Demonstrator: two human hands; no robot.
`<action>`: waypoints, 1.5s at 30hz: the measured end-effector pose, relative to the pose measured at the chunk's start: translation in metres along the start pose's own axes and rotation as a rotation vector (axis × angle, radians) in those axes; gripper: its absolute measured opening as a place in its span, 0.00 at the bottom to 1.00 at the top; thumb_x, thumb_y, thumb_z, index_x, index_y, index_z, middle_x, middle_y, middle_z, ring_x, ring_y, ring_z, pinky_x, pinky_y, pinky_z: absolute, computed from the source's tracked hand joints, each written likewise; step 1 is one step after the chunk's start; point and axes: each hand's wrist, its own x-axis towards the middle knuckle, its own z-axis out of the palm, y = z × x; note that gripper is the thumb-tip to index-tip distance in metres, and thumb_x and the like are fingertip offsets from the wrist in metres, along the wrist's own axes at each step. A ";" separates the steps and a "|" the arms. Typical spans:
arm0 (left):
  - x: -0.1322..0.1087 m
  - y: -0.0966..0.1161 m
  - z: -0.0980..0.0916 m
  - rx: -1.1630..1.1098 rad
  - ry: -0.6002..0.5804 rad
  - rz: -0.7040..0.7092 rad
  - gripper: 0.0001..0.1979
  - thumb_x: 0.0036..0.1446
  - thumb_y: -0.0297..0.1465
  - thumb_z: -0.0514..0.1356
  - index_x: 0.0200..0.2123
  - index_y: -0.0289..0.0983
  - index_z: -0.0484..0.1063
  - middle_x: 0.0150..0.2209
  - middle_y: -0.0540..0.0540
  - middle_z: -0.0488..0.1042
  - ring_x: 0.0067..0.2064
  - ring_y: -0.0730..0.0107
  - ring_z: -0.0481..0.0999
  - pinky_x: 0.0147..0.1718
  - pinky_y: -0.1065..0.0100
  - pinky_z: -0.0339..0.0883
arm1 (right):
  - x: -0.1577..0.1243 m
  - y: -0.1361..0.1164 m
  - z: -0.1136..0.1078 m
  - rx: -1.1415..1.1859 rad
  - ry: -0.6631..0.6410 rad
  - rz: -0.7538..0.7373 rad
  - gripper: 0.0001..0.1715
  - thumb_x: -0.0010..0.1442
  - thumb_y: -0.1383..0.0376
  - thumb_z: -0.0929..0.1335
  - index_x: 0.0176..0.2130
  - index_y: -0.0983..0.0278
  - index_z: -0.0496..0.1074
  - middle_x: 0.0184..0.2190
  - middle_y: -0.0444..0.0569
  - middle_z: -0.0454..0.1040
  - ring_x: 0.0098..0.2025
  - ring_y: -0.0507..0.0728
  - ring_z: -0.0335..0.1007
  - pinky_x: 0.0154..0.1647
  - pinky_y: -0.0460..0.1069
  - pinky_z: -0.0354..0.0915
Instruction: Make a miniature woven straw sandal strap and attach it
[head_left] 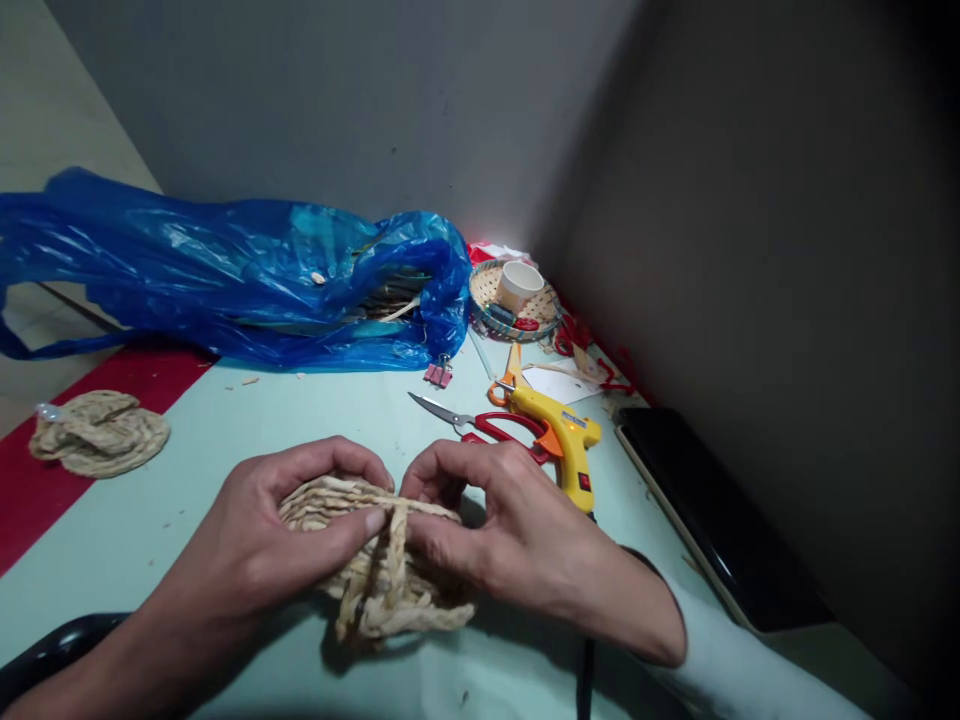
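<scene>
Both of my hands grip a small woven piece of braided straw [396, 560], beige and built from coiled rows, above the pale green tabletop. My left hand [300, 530] has its fingers curled over the upper left edge and its thumb pressed on the front. From the other side, my right hand [495, 510] pinches the upper right edge between thumb and fingers. A braided strip runs down the front between the thumbs and turns to the right at the bottom. The palms and fingers cover the piece's sides.
Beyond my hands lie red-handled scissors [480, 422] and a yellow glue gun [566, 440]. A blue plastic bag [247, 280] stretches along the back left. A coiled straw piece [101, 432] rests at left. A woven tray [487, 285] holds a white cup [519, 287]. A black phone [712, 510] lies at right.
</scene>
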 end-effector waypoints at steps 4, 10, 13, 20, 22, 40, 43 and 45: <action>0.002 0.000 0.005 0.017 0.018 0.037 0.10 0.45 0.41 0.68 0.27 0.42 0.77 0.25 0.52 0.77 0.29 0.63 0.73 0.29 0.69 0.65 | 0.005 0.006 0.002 0.025 0.018 0.050 0.03 0.56 0.67 0.70 0.30 0.65 0.72 0.22 0.39 0.68 0.25 0.48 0.62 0.26 0.44 0.56; 0.020 -0.008 -0.003 -0.099 -0.220 -0.031 0.13 0.50 0.42 0.69 0.35 0.41 0.78 0.30 0.52 0.78 0.33 0.66 0.74 0.33 0.71 0.65 | 0.013 0.018 0.007 0.204 -0.007 0.184 0.05 0.53 0.65 0.70 0.31 0.65 0.72 0.24 0.42 0.70 0.26 0.49 0.63 0.24 0.44 0.55; 0.025 -0.012 -0.009 -0.204 -0.323 -0.096 0.10 0.50 0.38 0.70 0.34 0.39 0.79 0.28 0.53 0.78 0.30 0.70 0.74 0.31 0.73 0.64 | 0.016 0.019 0.010 0.338 -0.015 0.238 0.07 0.52 0.65 0.72 0.31 0.66 0.72 0.23 0.40 0.68 0.24 0.48 0.60 0.23 0.43 0.55; 0.023 -0.012 -0.020 -0.516 -0.203 -0.143 0.09 0.48 0.31 0.71 0.33 0.36 0.79 0.29 0.47 0.81 0.30 0.67 0.78 0.29 0.71 0.69 | 0.016 0.024 -0.001 0.533 0.061 0.064 0.16 0.61 0.57 0.71 0.44 0.66 0.74 0.35 0.47 0.77 0.35 0.52 0.70 0.37 0.47 0.64; 0.023 -0.012 -0.023 -0.530 -0.150 -0.106 0.09 0.47 0.32 0.71 0.32 0.36 0.78 0.30 0.47 0.81 0.31 0.66 0.79 0.31 0.70 0.70 | 0.017 0.028 -0.002 0.558 0.120 0.035 0.16 0.62 0.56 0.70 0.43 0.66 0.73 0.36 0.48 0.77 0.34 0.52 0.69 0.36 0.47 0.64; 0.020 -0.012 -0.020 -0.493 -0.200 -0.095 0.09 0.46 0.32 0.69 0.32 0.37 0.76 0.25 0.50 0.77 0.27 0.69 0.75 0.28 0.70 0.66 | 0.007 0.020 0.012 0.613 -0.157 0.103 0.25 0.69 0.47 0.63 0.30 0.63 0.63 0.19 0.39 0.63 0.20 0.48 0.56 0.22 0.43 0.54; 0.022 -0.015 -0.021 -0.439 -0.244 -0.089 0.08 0.46 0.29 0.68 0.32 0.37 0.75 0.25 0.51 0.75 0.25 0.71 0.73 0.26 0.72 0.64 | 0.004 0.019 0.019 0.729 -0.244 0.128 0.24 0.68 0.48 0.64 0.30 0.64 0.63 0.21 0.39 0.63 0.19 0.47 0.54 0.20 0.43 0.52; 0.025 -0.017 -0.024 -0.389 -0.285 -0.086 0.10 0.45 0.30 0.67 0.34 0.37 0.76 0.26 0.51 0.76 0.26 0.70 0.73 0.25 0.72 0.63 | 0.003 0.020 0.024 0.774 -0.256 0.145 0.22 0.68 0.50 0.65 0.32 0.64 0.65 0.22 0.39 0.64 0.18 0.46 0.55 0.21 0.42 0.52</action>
